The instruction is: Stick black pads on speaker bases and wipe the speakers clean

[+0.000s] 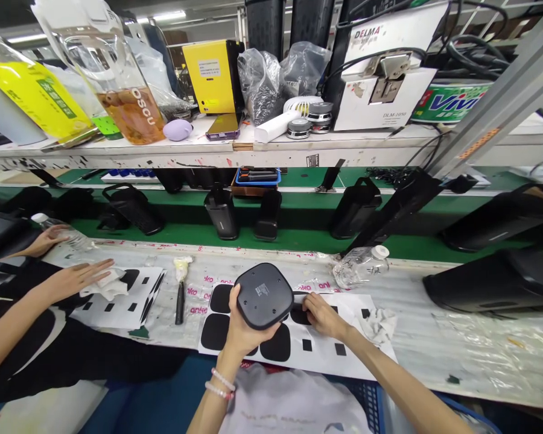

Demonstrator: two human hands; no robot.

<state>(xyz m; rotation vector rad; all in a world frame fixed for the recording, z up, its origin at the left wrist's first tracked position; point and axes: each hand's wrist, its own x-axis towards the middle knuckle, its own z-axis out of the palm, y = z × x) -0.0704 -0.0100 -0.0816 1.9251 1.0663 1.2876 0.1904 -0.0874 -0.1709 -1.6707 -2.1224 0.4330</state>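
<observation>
The speaker (263, 295) is held up just above the sticker sheet (321, 361) at the near edge of the bench (434, 337), with its labelled bottom toward the camera. The left hand (241, 330) grips it from below — thumb on the left side, fingers curled around the lower edge. The right hand (322, 314) rests on the sheet just beside it, fingers drawn together at a black pad (298, 316); whether they pinch it I cannot tell. A cloth (380, 325) and a bottle (361, 266) lie to the right, a brush (180, 295) to the left — farther left, a co-worker's hand (79, 278).
</observation>
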